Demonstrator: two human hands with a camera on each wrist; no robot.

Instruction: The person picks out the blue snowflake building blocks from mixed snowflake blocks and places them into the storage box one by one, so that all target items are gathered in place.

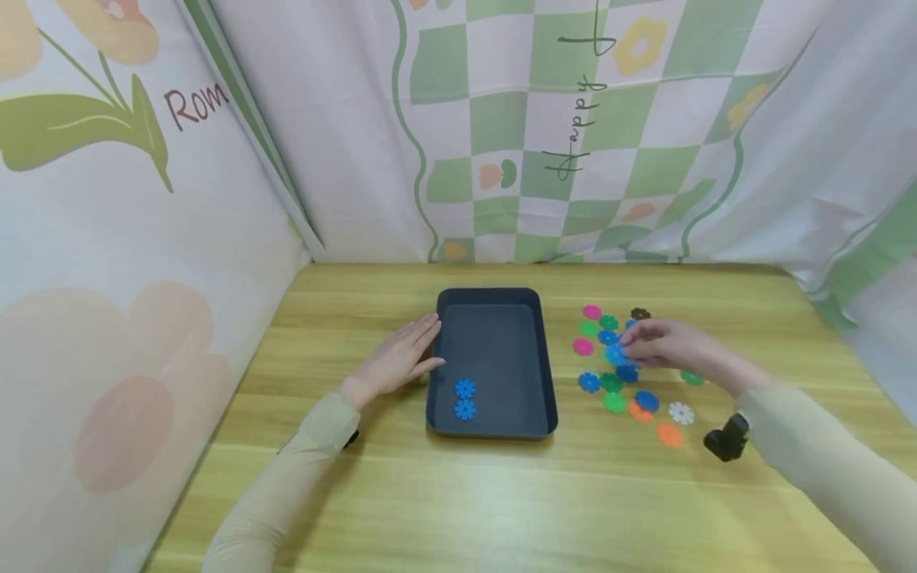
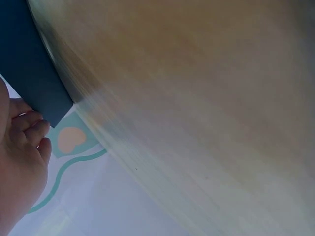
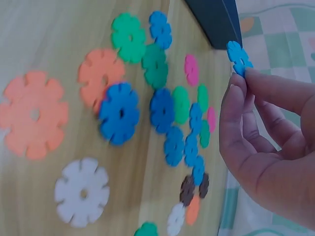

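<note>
A printed curtain (image 1: 587,127) hangs behind a wooden table (image 1: 458,509). On the table lies a dark tray (image 1: 501,346), its long axis running from the person's side toward the curtain. The left hand (image 1: 397,354) is at the tray's left long side, its fingers extended and resting against the rim, not wrapped round anything. The right hand (image 1: 669,350) is on the other side of the tray and well apart from it, above a scatter of loose discs (image 1: 611,383) with notched edges, in blue, green, pink, orange, brown and white; some overlap, and a white disc (image 1: 681,412) and an orange disc (image 1: 669,434) lie on the person's side of the scatter. Two blue discs (image 1: 465,399) lie flat in the tray, close together, near its left corner on the person's side. The right thumb and fingertips pinch one blue disc (image 3: 238,58), raised off the table and seen aslant in the right wrist view. The relation that counts is sideways: the tray lies to the left of this pinched disc, and the pair inside lies left and somewhat toward the person. The left hand is nearer the tray, but the right one has the disc, which is round and has no long axis to line up.
</note>
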